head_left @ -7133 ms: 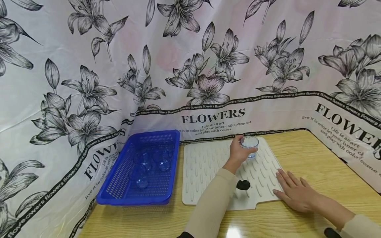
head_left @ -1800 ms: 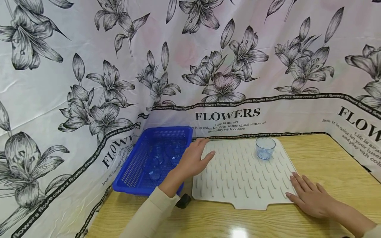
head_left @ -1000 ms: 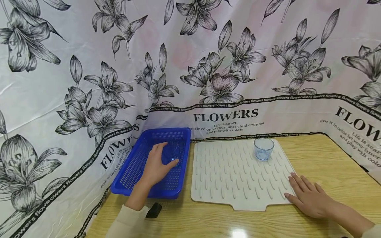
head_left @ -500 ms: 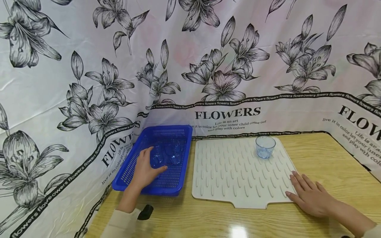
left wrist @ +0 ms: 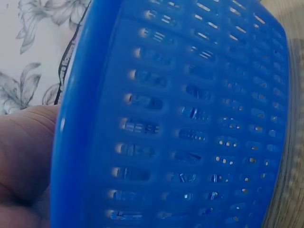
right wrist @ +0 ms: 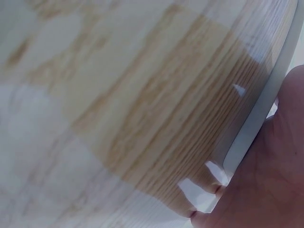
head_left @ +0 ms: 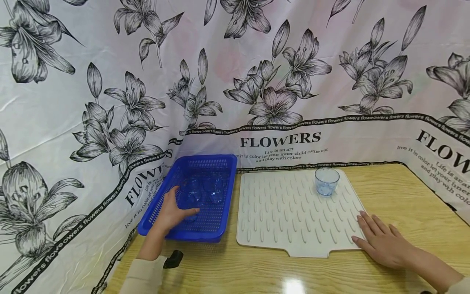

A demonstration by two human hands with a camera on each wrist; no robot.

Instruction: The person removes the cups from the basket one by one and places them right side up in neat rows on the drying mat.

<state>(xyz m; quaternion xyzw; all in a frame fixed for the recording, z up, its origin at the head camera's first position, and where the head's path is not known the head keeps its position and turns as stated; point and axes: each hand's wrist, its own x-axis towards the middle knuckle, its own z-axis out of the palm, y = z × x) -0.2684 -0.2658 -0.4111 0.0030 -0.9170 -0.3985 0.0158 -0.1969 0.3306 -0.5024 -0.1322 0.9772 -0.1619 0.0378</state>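
My left hand (head_left: 170,212) reaches over the near left side of the blue plastic basket (head_left: 198,237), thumb and fingers spread above a partly hidden glass. Several clear glasses (head_left: 216,196) lie deeper in the basket. In the left wrist view, the basket's slotted wall (left wrist: 166,114) hides the fingers; part of the hand (left wrist: 23,161) shows behind its rim. My right hand (head_left: 385,241) lies flat, fingertips on the right edge of the white ridged drying mat (head_left: 290,216). On the mat's far right part stands a bluish glass (head_left: 327,181), upright.
A wooden table (head_left: 257,269) carries the basket at left and the mat at its right, with a narrow gap between them. Behind and along the left side hangs a flower-printed cloth (head_left: 279,151), close to the basket and the mat's back edge.
Earlier my left hand held the glass over the mat's far right; it let go and moved left into the basket. Lately it shifted toward the basket's near left. The right hand stays at the mat's edge.
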